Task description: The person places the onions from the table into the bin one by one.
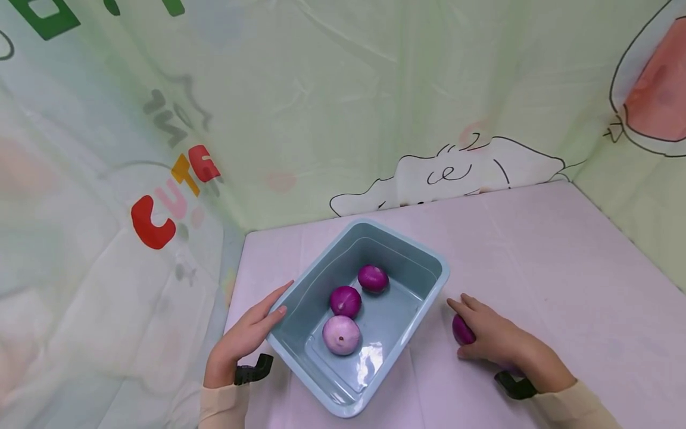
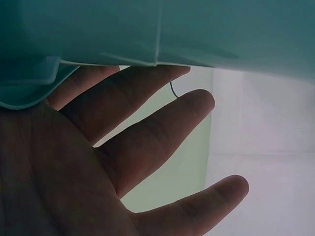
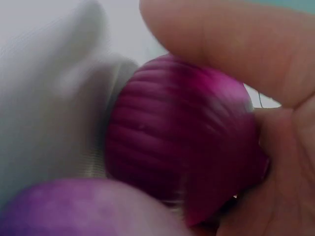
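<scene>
A blue-grey plastic basin (image 1: 396, 351) stands on the table. Inside it are two red onions (image 1: 373, 278) and a paler purple round vegetable (image 1: 341, 335). My left hand (image 1: 252, 328) holds the basin's left side, thumb over the rim; in the left wrist view its fingers (image 2: 152, 142) spread along the outer wall. Right of the basin, my right hand (image 1: 495, 333) grips another red onion (image 3: 182, 132) between thumb and fingers, low over the table. A smooth, pale purple round vegetable (image 3: 93, 209) sits close by in the right wrist view, mostly hidden under the wrist in the head view.
A pale cloth covers the table (image 1: 536, 250). Printed curtains hang behind (image 1: 332, 107) and along the left (image 1: 96, 268). A black strap mount (image 1: 515, 386) sits on the right wrist, and a similar one (image 1: 254, 369) on the left.
</scene>
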The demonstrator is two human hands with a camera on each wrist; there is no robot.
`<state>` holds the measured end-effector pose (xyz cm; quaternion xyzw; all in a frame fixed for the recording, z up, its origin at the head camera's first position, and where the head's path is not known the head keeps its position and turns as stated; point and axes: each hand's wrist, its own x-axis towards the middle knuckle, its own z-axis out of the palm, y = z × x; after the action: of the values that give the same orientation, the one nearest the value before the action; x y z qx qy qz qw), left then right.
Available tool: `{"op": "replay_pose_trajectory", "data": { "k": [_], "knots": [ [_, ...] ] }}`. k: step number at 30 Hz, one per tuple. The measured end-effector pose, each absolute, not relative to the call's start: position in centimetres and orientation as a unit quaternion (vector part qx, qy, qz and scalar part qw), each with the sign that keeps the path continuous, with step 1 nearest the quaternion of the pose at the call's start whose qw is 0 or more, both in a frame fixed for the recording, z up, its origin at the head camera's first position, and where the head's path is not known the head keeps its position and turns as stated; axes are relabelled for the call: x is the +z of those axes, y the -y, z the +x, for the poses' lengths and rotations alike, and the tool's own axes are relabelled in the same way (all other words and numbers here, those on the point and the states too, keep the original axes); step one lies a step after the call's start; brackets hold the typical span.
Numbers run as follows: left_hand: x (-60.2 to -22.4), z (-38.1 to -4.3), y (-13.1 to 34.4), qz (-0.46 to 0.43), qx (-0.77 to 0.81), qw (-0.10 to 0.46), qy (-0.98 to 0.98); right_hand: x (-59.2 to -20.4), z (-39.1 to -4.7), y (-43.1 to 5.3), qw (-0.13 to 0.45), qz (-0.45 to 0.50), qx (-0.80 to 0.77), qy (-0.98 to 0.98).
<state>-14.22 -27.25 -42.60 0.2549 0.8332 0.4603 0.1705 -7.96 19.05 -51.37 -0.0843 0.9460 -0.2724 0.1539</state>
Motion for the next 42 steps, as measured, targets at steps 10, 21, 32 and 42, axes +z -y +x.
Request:
{"op": "replay_pose_trajectory", "data": {
  "k": [10,21,32,42],
  "knots": [
    [-45.2,-15.3,28.2,0.249,0.466,0.166,-0.833,-51.4,-8.3,-19.5,0.137,-0.081,-0.276,-0.948],
    [-42.9,-14.4,27.4,0.242,0.478,0.183,-0.824,-49.0,-8.6,-20.4,0.132,-0.02,-0.415,-0.9],
    [-42.6,-14.2,27.2,0.242,0.483,0.18,-0.822,-46.7,-9.1,-21.6,0.105,0.025,-0.445,-0.889],
    [-42.7,-14.3,27.2,0.249,0.477,0.178,-0.824,-44.0,-9.9,-22.9,0.075,0.041,-0.462,-0.883]
  ]
}}
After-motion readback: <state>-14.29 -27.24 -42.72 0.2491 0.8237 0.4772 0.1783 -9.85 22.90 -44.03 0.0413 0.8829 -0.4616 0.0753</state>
